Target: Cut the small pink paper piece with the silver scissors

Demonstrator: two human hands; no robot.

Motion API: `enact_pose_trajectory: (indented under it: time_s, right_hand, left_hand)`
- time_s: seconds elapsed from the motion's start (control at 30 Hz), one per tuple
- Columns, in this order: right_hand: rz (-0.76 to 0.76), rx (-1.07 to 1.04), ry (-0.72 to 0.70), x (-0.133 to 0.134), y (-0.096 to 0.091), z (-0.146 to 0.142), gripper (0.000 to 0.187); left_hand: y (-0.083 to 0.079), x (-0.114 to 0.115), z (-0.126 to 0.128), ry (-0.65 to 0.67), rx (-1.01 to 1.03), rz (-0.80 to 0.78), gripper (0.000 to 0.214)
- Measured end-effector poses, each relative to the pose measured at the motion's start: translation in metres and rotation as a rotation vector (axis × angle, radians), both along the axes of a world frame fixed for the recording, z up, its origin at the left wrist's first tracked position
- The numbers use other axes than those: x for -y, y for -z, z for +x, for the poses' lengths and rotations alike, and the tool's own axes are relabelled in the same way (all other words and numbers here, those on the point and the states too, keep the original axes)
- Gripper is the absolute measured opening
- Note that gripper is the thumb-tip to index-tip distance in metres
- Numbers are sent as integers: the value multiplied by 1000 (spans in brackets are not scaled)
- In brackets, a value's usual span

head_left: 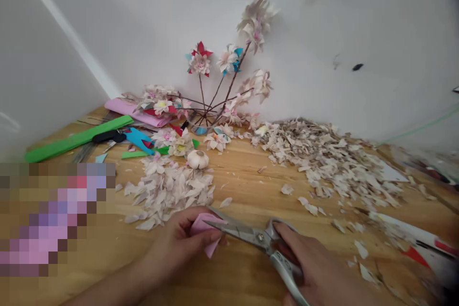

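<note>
Left hand [179, 244]: pinched on pink paper [199, 226], steadying it against blades.
Right hand [315, 267]: closed through scissors [256, 238] handles, tips meeting paper's edge.
Nearby: petal heap [168, 191] just beyond.

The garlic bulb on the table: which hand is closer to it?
Left. The left hand, pinching pink paper, is just below the garlic bulb in the picture. The right hand, gripping the scissors, is farther off, below and to the bulb's right.
</note>
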State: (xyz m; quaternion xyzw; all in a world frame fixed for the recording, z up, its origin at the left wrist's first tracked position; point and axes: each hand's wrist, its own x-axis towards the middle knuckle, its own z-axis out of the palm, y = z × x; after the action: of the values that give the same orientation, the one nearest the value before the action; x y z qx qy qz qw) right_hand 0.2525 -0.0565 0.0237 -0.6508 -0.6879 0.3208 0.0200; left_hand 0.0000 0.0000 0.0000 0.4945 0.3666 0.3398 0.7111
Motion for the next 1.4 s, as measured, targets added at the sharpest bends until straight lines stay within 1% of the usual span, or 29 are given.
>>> enact_pose_trajectory:
  time_s: [0.17, 0.37, 0.6, 0.77, 0.97, 1.07, 1.2, 1.4]
  right_hand:
    - [0, -5, -28, 0, -1, 1, 53]
    - [-12, 38, -17, -2, 1, 2, 56]
    - [67, 55, -36, -1, 7, 4, 60]
    - [89, 96, -49, 0, 13, 9, 60]
    - [109, 106, -51, -1, 11, 10, 59]
    - [113, 131, -53, -1, 12, 10, 59]
    - [126, 153, -49, -1, 12, 11, 55]
    - [136, 163, -76, -3, 7, 11, 54]
  left_hand:
    - [4, -1, 0, 17, 9, 5, 14]
    - [4, -1, -1, 23, -29, -18, 17]
    - [1, -2, 0, 25, -79, 15, 18]
    - [2, -1, 0, 5, -67, -6, 18]
    - [4, -2, 0, 6, -72, -15, 18]
    - [4, -2, -1, 2, -73, -22, 17]
    - [2, 0, 1, 2, -56, -59, 19]
    - [3, -1, 1, 1, -44, -63, 18]
